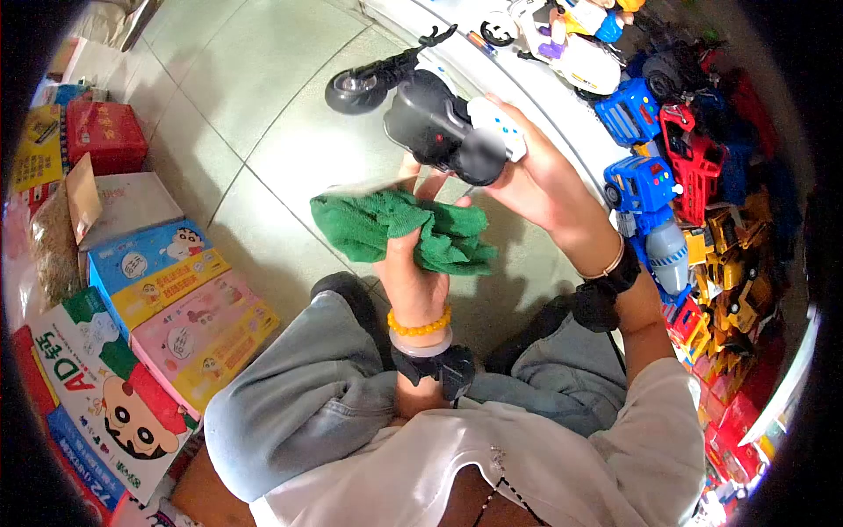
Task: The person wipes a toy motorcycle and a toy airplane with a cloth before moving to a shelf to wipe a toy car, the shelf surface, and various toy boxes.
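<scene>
My right hand point(537, 180) is closed around a toy motorcycle point(428, 123) with a black body, white side panels with blue dots, and a dark front wheel. It is held up in front of me, tilted, over the tiled floor. Just below it, my left hand point(413, 279) grips a bunched green cloth point(373, 227), thumb across the folds. The cloth is close under the motorcycle's rear end, and some left fingers are hidden behind both.
A white shelf point(562, 132) on the right bears another toy motorcycle point(571, 57), blue toy trucks point(637, 180) and a red toy vehicle point(689, 162). Yellow toy vehicles point(733, 272) are piled nearer. Cartoon-printed boxes point(158, 263) and a red box point(105, 136) stand at left on the tiles point(219, 88).
</scene>
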Available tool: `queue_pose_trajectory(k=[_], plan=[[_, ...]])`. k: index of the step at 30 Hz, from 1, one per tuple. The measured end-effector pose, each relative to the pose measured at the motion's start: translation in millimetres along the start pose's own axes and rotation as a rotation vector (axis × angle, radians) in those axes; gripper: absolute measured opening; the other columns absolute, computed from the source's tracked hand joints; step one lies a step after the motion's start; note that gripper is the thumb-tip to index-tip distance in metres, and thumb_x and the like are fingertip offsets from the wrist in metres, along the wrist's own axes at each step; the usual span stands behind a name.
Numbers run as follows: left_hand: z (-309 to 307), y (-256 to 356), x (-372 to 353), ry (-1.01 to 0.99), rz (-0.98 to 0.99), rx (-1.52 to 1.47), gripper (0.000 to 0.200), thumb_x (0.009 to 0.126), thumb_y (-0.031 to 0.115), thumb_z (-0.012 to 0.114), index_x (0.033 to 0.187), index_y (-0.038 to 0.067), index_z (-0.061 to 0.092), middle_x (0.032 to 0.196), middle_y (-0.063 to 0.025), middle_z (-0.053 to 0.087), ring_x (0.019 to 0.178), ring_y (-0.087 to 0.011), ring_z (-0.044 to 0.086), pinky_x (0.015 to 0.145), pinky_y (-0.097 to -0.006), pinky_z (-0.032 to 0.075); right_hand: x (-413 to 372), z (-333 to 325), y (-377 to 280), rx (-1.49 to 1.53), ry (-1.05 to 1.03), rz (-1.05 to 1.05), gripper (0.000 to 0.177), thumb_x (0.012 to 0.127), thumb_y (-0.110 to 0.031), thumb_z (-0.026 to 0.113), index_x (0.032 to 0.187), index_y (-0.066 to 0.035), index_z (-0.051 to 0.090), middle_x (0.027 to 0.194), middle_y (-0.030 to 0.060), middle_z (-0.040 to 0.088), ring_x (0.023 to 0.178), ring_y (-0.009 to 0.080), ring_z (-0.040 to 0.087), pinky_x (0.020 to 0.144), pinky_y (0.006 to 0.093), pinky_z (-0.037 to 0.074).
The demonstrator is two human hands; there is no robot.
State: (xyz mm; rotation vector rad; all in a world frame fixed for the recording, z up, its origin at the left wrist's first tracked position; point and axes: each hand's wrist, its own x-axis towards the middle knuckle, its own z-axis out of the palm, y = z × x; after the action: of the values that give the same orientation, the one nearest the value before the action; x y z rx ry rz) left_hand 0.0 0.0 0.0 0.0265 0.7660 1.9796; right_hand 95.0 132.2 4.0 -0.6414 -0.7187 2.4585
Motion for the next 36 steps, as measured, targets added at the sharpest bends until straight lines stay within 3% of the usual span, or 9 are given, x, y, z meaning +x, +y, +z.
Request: queue_pose_trajectory(k=[5,6,9,18,21,24,27,34,36], plan=[[6,-3,2,-0.079,0.094,0.086,0.046,0.082,0.011,0.064,0.123,0.013,0.042,0.124,-0.0118,0.054,0.118,-0.0354,0.052,0.086,-0.0507,0.052,4,-9,8,0.437,0.129,0.077,0.038,0.101,-0.035,0.037,0.123,-0.008,0.053,0.117,0.0103,0.061,0.111,0.0242,0.056,0.095,0.0429,0.045],[6,-2,2,-0.061,0.109,0.119,0.047,0.082,0.010,0.065,0.123,0.014,0.043,0.120,-0.0111,0.055,0.115,-0.0350,0.054,0.084,-0.0504,0.053,3,-13,10,0.468,-0.092,0.095,0.036,0.102,-0.033,0.037,0.123,-0.008,0.053,0.119,0.0096,0.060,0.112,0.0233,0.055,0.098,0.0390,0.043],[5,-2,2,-0.028,0.126,0.117,0.046,0.082,0.008,0.066,0.122,0.014,0.043,0.119,-0.0105,0.054,0.111,-0.0340,0.057,0.081,-0.0501,0.054,0,-7,12,0.425,0.085,0.054,0.037,0.102,-0.032,0.037,0.125,-0.007,0.052,0.121,0.0099,0.060,0.112,0.0229,0.055,0.100,0.0383,0.042],[7,0,3,-0.012,0.153,0.044,0.049,0.080,-0.003,0.066,0.120,0.009,0.040,0.108,-0.0087,0.051,0.108,-0.0300,0.057,0.078,-0.0491,0.057,-5,-3,9,0.524,-0.243,0.037,0.036,0.101,-0.028,0.037,0.122,-0.004,0.053,0.117,0.0111,0.061,0.107,0.0224,0.058,0.091,0.0405,0.048],[10,0,2,0.027,0.158,0.058,0.049,0.080,-0.004,0.066,0.120,0.009,0.040,0.107,-0.0086,0.051,0.107,-0.0300,0.057,0.077,-0.0486,0.058,-5,-4,11,0.424,-0.149,0.002,0.038,0.101,-0.029,0.036,0.122,-0.003,0.052,0.113,0.0116,0.062,0.102,0.0226,0.061,0.080,0.0414,0.052],[11,2,2,0.019,0.169,0.072,0.050,0.080,-0.005,0.065,0.121,0.009,0.039,0.108,-0.0090,0.051,0.107,-0.0293,0.057,0.077,-0.0487,0.058,-8,0,7,0.246,-0.085,-0.029,0.031,0.100,-0.030,0.043,0.116,-0.008,0.057,0.113,0.0074,0.063,0.104,0.0181,0.059,0.093,0.0367,0.046],[12,1,1,-0.017,0.192,0.030,0.048,0.080,-0.005,0.065,0.118,0.008,0.039,0.107,-0.0112,0.053,0.105,-0.0297,0.059,0.076,-0.0470,0.058,-8,-1,10,0.449,-0.163,0.003,0.039,0.100,-0.028,0.036,0.124,-0.002,0.051,0.113,0.0139,0.062,0.100,0.0259,0.061,0.076,0.0433,0.053],[16,5,0,-0.033,0.236,0.220,0.043,0.086,0.012,0.064,0.122,0.010,0.042,0.112,-0.0122,0.056,0.097,-0.0330,0.064,0.064,-0.0377,0.059,-9,4,18,0.430,-0.062,0.003,0.042,0.099,-0.029,0.038,0.128,0.000,0.049,0.123,0.0199,0.058,0.109,0.0342,0.058,0.092,0.0435,0.049],[12,5,1,-0.028,0.247,0.183,0.043,0.086,0.012,0.064,0.123,0.010,0.042,0.112,-0.0123,0.056,0.098,-0.0323,0.064,0.063,-0.0374,0.059,-12,6,18,0.638,-0.128,0.031,0.043,0.100,-0.025,0.035,0.130,0.004,0.045,0.124,0.0238,0.054,0.112,0.0354,0.056,0.097,0.0465,0.048]])
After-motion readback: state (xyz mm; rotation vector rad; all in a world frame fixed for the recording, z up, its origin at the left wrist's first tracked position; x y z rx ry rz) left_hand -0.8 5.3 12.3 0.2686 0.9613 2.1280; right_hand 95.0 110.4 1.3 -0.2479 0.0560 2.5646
